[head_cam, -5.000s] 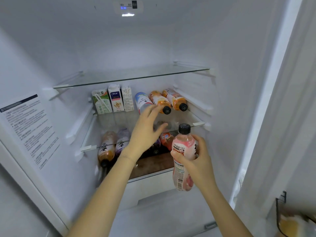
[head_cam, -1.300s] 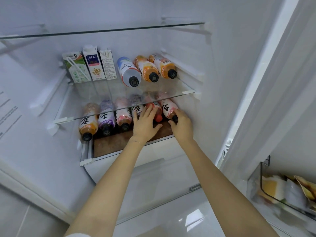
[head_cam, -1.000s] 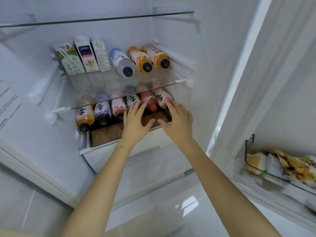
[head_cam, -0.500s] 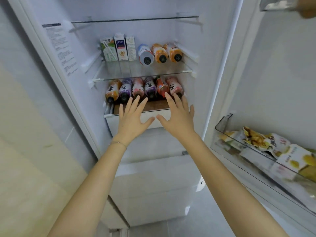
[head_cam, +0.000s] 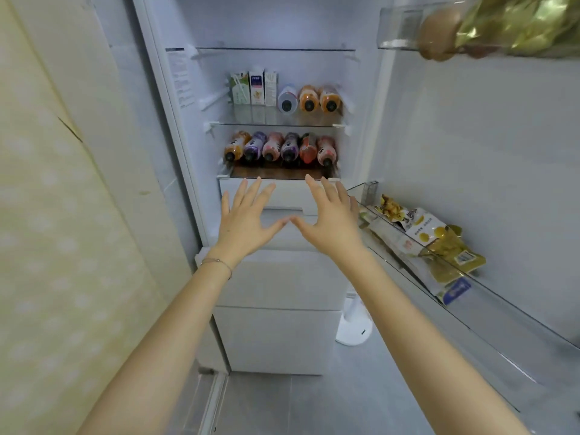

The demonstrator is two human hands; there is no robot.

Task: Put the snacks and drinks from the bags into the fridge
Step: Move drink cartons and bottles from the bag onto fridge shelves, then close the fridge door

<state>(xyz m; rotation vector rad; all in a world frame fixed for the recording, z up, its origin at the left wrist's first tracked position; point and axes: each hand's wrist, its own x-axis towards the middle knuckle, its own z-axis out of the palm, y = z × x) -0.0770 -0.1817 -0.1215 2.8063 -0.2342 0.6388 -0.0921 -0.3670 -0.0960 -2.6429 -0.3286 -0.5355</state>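
Up at the top right corner, a door bin (head_cam: 405, 25) is cut off by the frame edge, and the gold-green packets (head_cam: 514, 23) in it are too blurred to read. Labels on the three cartons (head_cam: 253, 88) at the far left of the middle glass shelf (head_cam: 276, 124) are also too small to make out. Beside them lie three bottles (head_cam: 309, 100), caps toward the camera. One shelf lower, a row of six bottles (head_cam: 279, 148) lies side by side above a white drawer front (head_cam: 282, 196). On the right, a lower door bin (head_cam: 489, 287) holds yellow snack bags (head_cam: 433, 243). A patterned wall (head_cam: 62, 215) fills the left. Nearer than the drawers, the left hand (head_cam: 243, 219) and right hand (head_cam: 329, 222) are raised with fingers spread wide, thumb tips almost touching, holding nothing. The six bottles lie beyond and above the fingertips, apart from them.
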